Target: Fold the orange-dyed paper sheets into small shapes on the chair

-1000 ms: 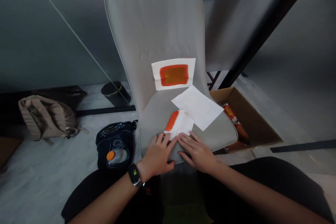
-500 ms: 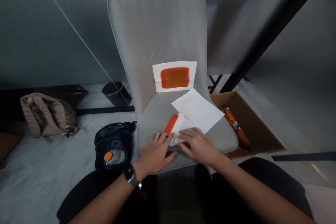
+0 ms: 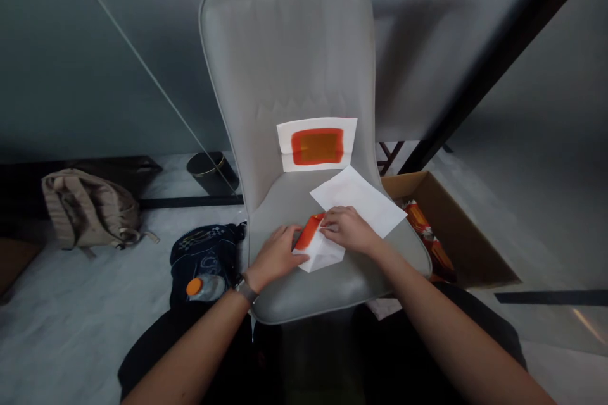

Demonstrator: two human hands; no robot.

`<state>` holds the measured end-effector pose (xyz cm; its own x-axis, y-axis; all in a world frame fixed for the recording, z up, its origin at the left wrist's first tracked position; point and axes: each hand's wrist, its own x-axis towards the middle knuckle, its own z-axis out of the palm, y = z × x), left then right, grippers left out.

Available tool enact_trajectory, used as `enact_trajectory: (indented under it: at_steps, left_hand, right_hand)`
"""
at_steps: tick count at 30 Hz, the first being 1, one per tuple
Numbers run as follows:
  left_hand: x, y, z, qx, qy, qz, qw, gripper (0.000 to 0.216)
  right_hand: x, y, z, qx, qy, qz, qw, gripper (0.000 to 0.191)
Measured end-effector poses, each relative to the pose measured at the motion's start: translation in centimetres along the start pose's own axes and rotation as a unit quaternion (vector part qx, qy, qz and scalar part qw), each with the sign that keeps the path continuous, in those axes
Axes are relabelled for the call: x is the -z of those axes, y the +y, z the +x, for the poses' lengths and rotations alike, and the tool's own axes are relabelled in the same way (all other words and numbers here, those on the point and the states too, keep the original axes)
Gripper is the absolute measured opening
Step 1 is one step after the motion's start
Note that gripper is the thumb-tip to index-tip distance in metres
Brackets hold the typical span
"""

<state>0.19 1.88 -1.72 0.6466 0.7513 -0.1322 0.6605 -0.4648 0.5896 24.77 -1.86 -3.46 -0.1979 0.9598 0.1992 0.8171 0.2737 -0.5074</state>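
Note:
A partly folded white paper with an orange patch (image 3: 317, 247) lies on the seat of a grey chair (image 3: 332, 278). My left hand (image 3: 274, 257) rests on the paper's left edge, fingers curled against it. My right hand (image 3: 348, 230) presses on the paper's top right, fingers bent at the fold by the orange part. Behind them a plain white sheet (image 3: 361, 199) lies flat on the seat. A white sheet with an orange rectangle (image 3: 317, 144) leans against the chair back.
An open cardboard box (image 3: 456, 228) with orange packets stands on the floor to the right. A dark bag with an orange-capped bottle (image 3: 204, 266), a beige backpack (image 3: 88, 212) and a black round bin (image 3: 209, 169) sit on the left floor.
Both hands have moved forward from the seat's front edge onto the folded paper. The paper has been turned and folded smaller, its orange part now between the hands.

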Motion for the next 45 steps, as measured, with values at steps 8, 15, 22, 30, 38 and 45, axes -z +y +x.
enact_trajectory:
  at_steps: [8, 15, 22, 30, 38, 45]
  left_hand:
    - [0.3, -0.9, 0.5, 0.073, -0.055, -0.088, 0.992, 0.047]
    - [0.9, -1.6, -0.1, 0.046, -0.012, -0.064, 0.997, 0.056]
    - [4.6, -4.7, -0.8, 0.069, 0.003, -0.023, 0.997, 0.036]
    - [5.1, -3.8, -3.3, 0.058, -0.033, -0.036, 0.997, 0.039]
    - [3.8, -2.4, -2.1, 0.063, -0.103, -0.110, 0.987, 0.042]
    - [3.3, -0.5, -0.3, -0.006, -0.144, -0.062, 0.988, 0.009]
  right_hand:
    - [0.8, 1.1, 0.5, -0.107, 0.024, 0.059, 0.992, 0.012]
    - [2.5, 0.3, 0.1, -0.146, -0.016, 0.149, 0.978, 0.032]
    - [3.2, -1.6, -2.6, -0.154, -0.245, 0.276, 0.917, 0.031]
    - [0.0, -4.1, -5.5, -0.194, -0.138, 0.126, 0.963, 0.029]
    - [0.4, -5.1, -4.1, -0.188, -0.145, 0.105, 0.966, 0.016]
    - [0.4, -4.9, -3.1, -0.144, -0.083, 0.132, 0.977, 0.038]
